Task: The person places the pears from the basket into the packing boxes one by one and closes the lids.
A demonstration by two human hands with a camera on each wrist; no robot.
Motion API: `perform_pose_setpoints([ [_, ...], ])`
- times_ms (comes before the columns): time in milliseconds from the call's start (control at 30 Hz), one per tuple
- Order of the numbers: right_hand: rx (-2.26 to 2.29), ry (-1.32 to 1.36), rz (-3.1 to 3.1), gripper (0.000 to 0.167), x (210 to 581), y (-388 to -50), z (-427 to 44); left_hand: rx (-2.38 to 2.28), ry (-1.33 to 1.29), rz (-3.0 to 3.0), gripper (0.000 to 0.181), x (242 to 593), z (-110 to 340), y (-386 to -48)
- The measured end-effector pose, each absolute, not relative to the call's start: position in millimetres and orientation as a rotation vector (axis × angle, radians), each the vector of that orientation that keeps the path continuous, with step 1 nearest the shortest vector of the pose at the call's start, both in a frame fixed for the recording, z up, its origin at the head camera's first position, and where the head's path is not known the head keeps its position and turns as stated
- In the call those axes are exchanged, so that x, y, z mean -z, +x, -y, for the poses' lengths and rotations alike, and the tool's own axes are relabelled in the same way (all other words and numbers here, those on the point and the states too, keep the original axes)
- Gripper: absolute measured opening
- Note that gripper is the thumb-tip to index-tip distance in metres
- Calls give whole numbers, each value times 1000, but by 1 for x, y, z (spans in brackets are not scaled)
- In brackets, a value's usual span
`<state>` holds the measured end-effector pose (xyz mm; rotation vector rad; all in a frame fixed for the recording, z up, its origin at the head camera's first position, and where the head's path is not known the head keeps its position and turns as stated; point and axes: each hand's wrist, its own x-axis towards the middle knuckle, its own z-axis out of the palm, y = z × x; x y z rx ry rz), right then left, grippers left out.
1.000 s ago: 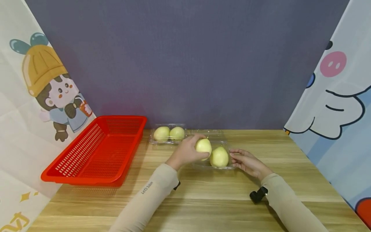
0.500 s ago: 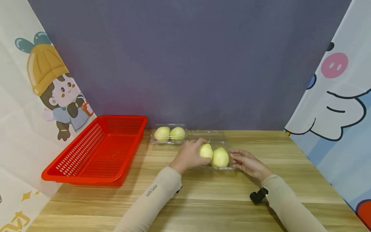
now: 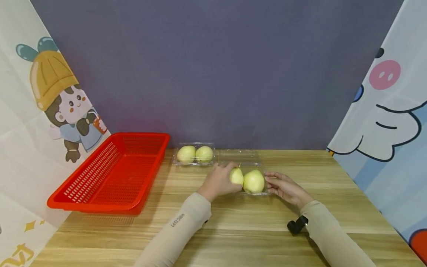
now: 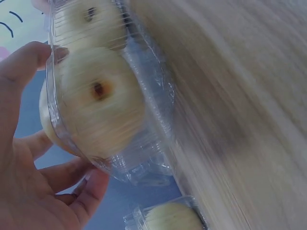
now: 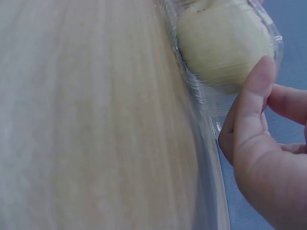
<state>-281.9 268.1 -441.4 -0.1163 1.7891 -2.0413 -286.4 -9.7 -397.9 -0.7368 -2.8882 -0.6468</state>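
Note:
Near the back of the table, an open clear plastic clamshell box (image 3: 237, 193) holds two pale yellow-green pears side by side. My left hand (image 3: 218, 181) grips the left pear (image 3: 237, 176), thumb in front and fingers behind; in the left wrist view, that pear (image 4: 98, 100) sits behind the ribbed clear wall. Beside it, the right pear (image 3: 254, 181) stands stem up, untouched by my left hand. At the box's right end, my right hand (image 3: 287, 188) pinches the edge between thumb and fingers. The right wrist view shows the thumb (image 5: 261, 79) against the wall by a pear (image 5: 223, 43).
A red slotted plastic basket (image 3: 141, 189) stands at the left. Another clear box (image 3: 195, 164) with two pears lies at the back, left of the open one. Behind the table (image 3: 247, 230) rises a dark grey panel (image 3: 213, 74); printed cloths hang at both sides.
My left hand has lowered its pear into the left part of the open box, moving slightly right and toward me. My right hand has stayed at the box's right end.

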Motion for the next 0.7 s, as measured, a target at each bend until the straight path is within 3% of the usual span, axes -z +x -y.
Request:
perform_pose_setpoints([
  [700,2046,-114,-1774,44,441,-282,-268,444,-697,3011,76,399,4,-286],
])
